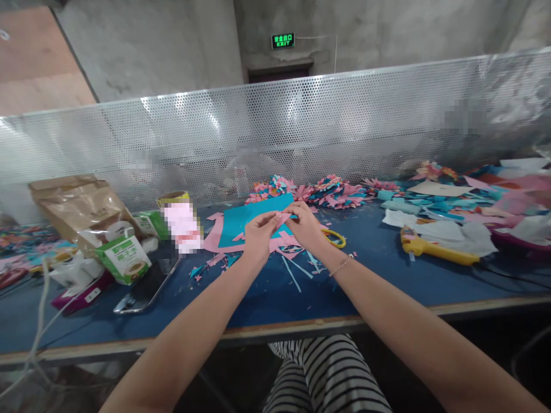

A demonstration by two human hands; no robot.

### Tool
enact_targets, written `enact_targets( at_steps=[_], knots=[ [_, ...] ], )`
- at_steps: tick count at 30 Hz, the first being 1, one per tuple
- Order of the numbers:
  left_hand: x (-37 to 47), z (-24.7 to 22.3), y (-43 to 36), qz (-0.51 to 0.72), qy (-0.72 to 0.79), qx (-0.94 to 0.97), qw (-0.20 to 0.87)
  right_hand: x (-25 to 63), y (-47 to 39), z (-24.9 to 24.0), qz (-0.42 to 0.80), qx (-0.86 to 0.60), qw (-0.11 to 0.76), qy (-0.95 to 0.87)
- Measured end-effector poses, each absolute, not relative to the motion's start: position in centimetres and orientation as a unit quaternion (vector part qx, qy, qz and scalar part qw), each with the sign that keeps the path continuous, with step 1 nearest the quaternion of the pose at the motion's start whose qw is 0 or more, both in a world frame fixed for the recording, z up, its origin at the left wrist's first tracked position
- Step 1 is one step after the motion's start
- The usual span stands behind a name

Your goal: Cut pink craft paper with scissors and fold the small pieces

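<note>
I have both hands close together: the left hand [262,229] and the right hand [302,221] pinch a small pink paper piece [283,219] between their fingertips. I see a blue sheet [237,220] beneath and beyond them, a yellow loop handle [343,238] beside the right wrist, and a yellow glue gun [447,252] well to their right.

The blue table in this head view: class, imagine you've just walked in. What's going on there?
A person's left hand and right hand meet over the blue table, pinching a small pink piece between their fingertips. A blue sheet lies by the hands, with pink and blue scraps around it. Fringed pink and blue bunches sit behind; a yellow glue gun lies off to the right, untouched.
</note>
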State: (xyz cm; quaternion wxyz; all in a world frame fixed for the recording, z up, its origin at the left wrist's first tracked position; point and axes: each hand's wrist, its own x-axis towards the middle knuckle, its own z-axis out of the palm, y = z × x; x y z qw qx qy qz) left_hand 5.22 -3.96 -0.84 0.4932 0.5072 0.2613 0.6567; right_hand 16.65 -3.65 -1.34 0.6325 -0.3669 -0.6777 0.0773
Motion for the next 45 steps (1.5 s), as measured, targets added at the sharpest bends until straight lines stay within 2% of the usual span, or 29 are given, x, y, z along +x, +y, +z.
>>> enact_targets(
  at_steps=[11,18,22,33,42,45],
  knots=[
    [5.1,-0.6,-3.9,0.664,0.266,0.494,0.495,16.9,-3.7,-1.3,0.105,-0.352,0.618,-0.695],
    [4.7,-0.5,-3.6,0.671,0.263,0.495,0.485,17.0,-3.2,-1.7,0.252,-0.29,0.645,-0.66],
    [4.6,-0.5,-3.7,0.664,0.258,0.517,0.474,17.0,-3.6,-1.2,0.249,-0.304,0.637,-0.663],
    [4.0,-0.8,-3.1,0.607,0.294,0.628,0.389,17.4,-3.2,-1.1,0.253,-0.362,0.626,-0.643],
    [3.4,-0.7,-2.0,0.53,0.358,0.73,0.241,17.5,-1.9,-2.0,0.291,-0.364,0.623,-0.628],
    [3.3,-0.7,-2.0,0.523,0.359,0.731,0.252,17.5,-1.9,-2.1,0.288,-0.358,0.63,-0.626]
  ],
)
